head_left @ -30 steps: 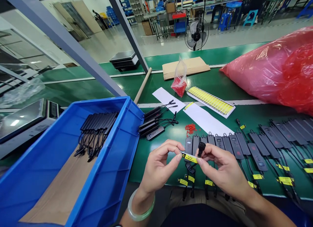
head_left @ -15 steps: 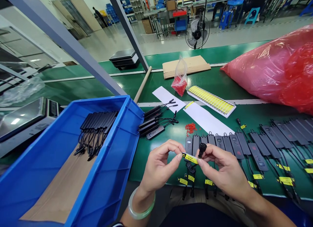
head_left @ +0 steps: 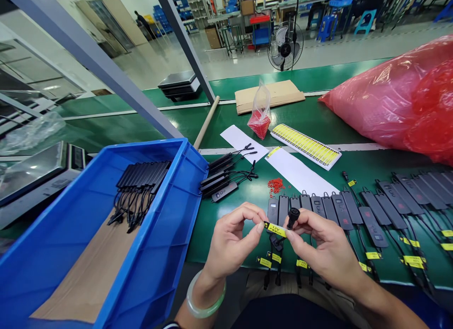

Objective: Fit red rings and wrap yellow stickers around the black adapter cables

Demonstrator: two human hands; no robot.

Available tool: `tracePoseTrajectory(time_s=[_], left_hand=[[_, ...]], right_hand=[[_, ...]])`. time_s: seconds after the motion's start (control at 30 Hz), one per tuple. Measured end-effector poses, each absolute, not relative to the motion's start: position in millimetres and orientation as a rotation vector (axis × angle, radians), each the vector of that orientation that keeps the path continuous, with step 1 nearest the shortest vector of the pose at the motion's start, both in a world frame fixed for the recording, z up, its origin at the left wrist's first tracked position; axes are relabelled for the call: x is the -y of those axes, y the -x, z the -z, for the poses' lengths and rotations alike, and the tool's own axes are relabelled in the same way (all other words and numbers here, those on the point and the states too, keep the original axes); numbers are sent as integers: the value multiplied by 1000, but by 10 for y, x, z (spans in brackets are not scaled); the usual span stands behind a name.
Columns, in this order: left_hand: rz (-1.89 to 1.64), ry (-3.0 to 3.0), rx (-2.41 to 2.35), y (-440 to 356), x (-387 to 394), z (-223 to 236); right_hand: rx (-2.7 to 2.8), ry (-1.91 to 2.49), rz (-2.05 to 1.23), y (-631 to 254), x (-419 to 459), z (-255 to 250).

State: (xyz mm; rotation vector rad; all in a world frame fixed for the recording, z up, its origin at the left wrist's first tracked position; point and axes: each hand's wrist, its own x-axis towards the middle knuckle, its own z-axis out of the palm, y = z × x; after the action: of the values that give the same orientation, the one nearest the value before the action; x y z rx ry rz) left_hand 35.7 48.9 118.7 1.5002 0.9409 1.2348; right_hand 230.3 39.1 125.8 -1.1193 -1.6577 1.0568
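Between my hands stretches a yellow and black label (head_left: 275,229) printed "12V". My left hand (head_left: 235,241) pinches its left end between thumb and forefinger. At the right end, my right hand (head_left: 320,244) is closed on a cable with a round black connector (head_left: 293,215), which points up beside the label. Just beyond the hands, a row of black controller boxes (head_left: 340,212) lies on the green bench, partly hidden by my fingers. Their cables hang toward me, several bearing yellow labels (head_left: 264,262). Small red rings (head_left: 276,185) lie in a pile behind my hands.
A blue crate (head_left: 177,211) at left holds more black boxes on cardboard. Loose boxes (head_left: 225,192) lie beside it. Behind are a label sheet (head_left: 306,146), white backing paper (head_left: 300,171), a bag of red rings (head_left: 260,121) and a large pink bag (head_left: 385,102).
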Motion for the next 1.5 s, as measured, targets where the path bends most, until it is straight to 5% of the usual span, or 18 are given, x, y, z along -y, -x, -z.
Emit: tracePoseTrajectory(time_s=[0.43,0.77,1.03,1.23,1.5], left_hand=[[-1380,-1489,-1139,-529,-408,-1158],[-1309,-1553,-939,-566,-421,-1062],[-1861,-1323,-1153,-29,-586,-1084],[-1760,-1312,-1336,303,-570,-912],[-1153,-1709,-1695,335,-1047,-585]], right_hand=[[1656,1142,-319,-2095,-288,-979],[1677,990,-534,-2100,-241,-1015],[1753,875,-493,-2089,-699,-1185],[2491,294,-362,-1865,-1085,-1260],[3076,85,-499,-1594,-801,-480]])
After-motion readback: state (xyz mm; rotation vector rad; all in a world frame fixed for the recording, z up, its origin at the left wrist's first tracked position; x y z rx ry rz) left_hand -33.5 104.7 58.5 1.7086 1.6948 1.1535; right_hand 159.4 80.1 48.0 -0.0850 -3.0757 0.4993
